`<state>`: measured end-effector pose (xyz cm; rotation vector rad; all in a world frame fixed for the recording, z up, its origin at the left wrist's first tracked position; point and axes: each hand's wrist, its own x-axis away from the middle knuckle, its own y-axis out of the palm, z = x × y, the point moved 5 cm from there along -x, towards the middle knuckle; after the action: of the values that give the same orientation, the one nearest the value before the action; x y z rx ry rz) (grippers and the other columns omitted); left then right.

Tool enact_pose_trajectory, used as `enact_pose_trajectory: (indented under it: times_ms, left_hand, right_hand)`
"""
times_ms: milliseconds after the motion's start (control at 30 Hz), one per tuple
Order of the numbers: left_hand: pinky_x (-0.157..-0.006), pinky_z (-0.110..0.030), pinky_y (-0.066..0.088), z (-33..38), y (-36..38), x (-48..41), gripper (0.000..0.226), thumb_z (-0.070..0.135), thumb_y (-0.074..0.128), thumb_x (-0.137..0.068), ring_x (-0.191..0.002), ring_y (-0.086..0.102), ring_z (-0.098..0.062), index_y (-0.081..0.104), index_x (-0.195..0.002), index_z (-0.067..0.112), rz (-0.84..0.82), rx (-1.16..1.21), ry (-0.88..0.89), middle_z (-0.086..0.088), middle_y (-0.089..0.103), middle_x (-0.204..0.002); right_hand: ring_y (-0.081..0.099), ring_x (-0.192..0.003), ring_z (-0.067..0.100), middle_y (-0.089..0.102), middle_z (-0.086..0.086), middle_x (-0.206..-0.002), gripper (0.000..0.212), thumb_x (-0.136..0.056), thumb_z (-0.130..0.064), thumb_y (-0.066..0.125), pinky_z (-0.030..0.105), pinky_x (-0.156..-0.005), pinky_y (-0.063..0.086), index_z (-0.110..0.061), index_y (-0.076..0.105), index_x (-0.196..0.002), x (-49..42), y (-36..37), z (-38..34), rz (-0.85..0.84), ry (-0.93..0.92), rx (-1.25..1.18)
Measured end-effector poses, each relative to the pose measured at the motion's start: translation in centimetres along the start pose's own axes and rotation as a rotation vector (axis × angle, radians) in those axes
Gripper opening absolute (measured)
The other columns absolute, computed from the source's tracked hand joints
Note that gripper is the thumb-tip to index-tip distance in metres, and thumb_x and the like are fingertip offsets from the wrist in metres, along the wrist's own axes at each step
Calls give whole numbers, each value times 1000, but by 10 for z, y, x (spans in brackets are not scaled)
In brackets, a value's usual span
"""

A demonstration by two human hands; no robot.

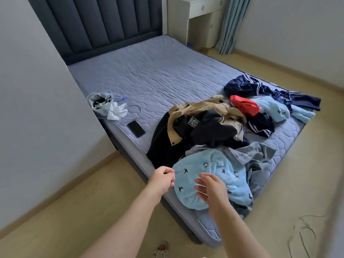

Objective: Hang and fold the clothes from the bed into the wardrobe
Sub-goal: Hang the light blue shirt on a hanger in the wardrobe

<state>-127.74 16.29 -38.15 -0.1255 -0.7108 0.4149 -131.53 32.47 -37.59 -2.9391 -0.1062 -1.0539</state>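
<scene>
Clothes (pixel 214 131) lie heaped at the near corner of the bed (pixel 149 71), none folded. My right hand (pixel 211 189) hovers over the pile, fingers straight and spread, gripping nothing. My left hand (pixel 163 180) sits at the left edge of the light-blue fleece (pixel 219 170), fingers curled; I cannot tell whether they pinch the fabric or hold nothing. Fleece is topmost, bird motifs, draped toward the mattress edge. Just beyond it: grey shirt (pixel 255 155), crumpled, then black-and-tan jacket (pixel 197 123). Farther back: red garment (pixel 243 106), second blue fleece piece (pixel 275 108), navy striped garment (pixel 260 86). Well apart, along the bed's left edge: dark phone (pixel 136 129) and grey bag (pixel 101 105) with cables and white tissue. Padded headboard (pixel 96 25) at the far end; white desk (pixel 195 12) and curtain (pixel 232 25) beyond.
</scene>
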Motion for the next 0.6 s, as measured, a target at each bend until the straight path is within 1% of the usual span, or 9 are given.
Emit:
enact_pose_trajectory:
  times_ms: [167,267,333,533,600]
  left_hand:
    - [-59,-20,42,35,46,-50,16,16,42,-95,-72,56,-9,57,-99,21,-57,-61,-16,2,61,-88]
    - [-62,-21,43,53,80,-82,16,16,43,-94,-74,57,-9,56,-92,25,-52,-78,-23,3,61,-86]
    - [-60,-20,42,61,103,-101,17,15,43,-92,-74,58,-9,56,-92,25,-29,-76,-43,4,61,-86]
    - [-55,-20,41,51,173,-150,16,16,44,-92,-70,57,-9,55,-86,27,89,-67,-227,3,61,-84]
    - [-60,-24,45,40,197,-166,14,17,47,-92,-73,58,-13,55,-85,26,120,-104,-296,1,61,-84]
  right_hand:
    - [57,-67,17,62,6,-80,17,-95,-8,45,26,-62,47,-12,59,-89,-52,-39,-15,78,80,-45]
    - [53,-61,16,59,4,-73,16,-94,-7,45,25,-57,43,-11,59,-86,-96,-60,-31,80,120,-36]
    - [52,-59,16,58,4,-72,15,-94,-7,45,25,-55,41,-10,57,-85,-127,-74,-42,60,149,-15]
    - [53,-63,16,60,6,-80,11,-94,-14,51,25,-60,44,-12,57,-84,-208,-127,-63,-31,265,108]
    - [54,-63,16,60,4,-77,12,-94,-13,51,25,-60,44,-12,57,-84,-235,-145,-66,-55,293,146]
